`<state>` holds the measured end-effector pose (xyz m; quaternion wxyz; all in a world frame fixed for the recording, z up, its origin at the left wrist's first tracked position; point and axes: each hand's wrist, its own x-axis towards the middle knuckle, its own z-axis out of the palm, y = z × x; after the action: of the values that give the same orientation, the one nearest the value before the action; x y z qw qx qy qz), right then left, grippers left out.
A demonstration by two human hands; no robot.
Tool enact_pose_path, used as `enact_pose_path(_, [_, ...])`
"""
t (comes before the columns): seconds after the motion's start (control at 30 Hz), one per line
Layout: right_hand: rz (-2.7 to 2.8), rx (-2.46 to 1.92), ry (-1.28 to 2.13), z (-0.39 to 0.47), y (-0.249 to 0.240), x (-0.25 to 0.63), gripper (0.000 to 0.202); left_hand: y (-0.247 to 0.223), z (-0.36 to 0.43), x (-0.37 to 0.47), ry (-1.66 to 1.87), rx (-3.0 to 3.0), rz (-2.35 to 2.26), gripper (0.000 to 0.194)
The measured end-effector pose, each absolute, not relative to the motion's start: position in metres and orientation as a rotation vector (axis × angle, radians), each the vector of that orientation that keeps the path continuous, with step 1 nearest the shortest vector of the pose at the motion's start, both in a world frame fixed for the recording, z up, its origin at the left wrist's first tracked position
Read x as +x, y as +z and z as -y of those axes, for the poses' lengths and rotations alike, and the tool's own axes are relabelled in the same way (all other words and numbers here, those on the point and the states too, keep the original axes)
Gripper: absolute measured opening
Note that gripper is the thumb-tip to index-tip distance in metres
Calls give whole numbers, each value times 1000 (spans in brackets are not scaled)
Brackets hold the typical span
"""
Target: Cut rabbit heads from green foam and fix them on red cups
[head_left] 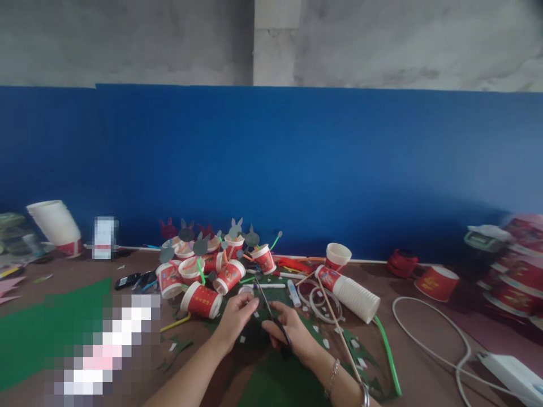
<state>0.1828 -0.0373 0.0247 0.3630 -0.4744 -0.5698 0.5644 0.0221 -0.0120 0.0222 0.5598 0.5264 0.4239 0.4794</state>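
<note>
Nearest to us, a green sheet (280,381) lies below the two forearms, and a wooden stick (337,319) slants beside the right wrist. The right hand (293,332) has its fingers closed around the handles of the scissors (267,302), whose blades point away from us between the hands. The left hand (236,317) has thumb and forefinger drawn together beside the blades; we cannot tell what they pinch. Just beyond, we note a marker (272,286) and a glue stick (293,294). Decorated red cups (200,301) crowd the space ahead of the left hand; stacked cups (356,298) block the right. Behind everything, we see a blue panel (271,164).
</note>
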Motion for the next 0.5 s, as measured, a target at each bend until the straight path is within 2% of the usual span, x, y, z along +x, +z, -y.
enact_pose_path(0.5, [1480, -1196, 1497, 38, 29, 184, 63, 26, 13, 23, 1197, 1239, -1023, 38])
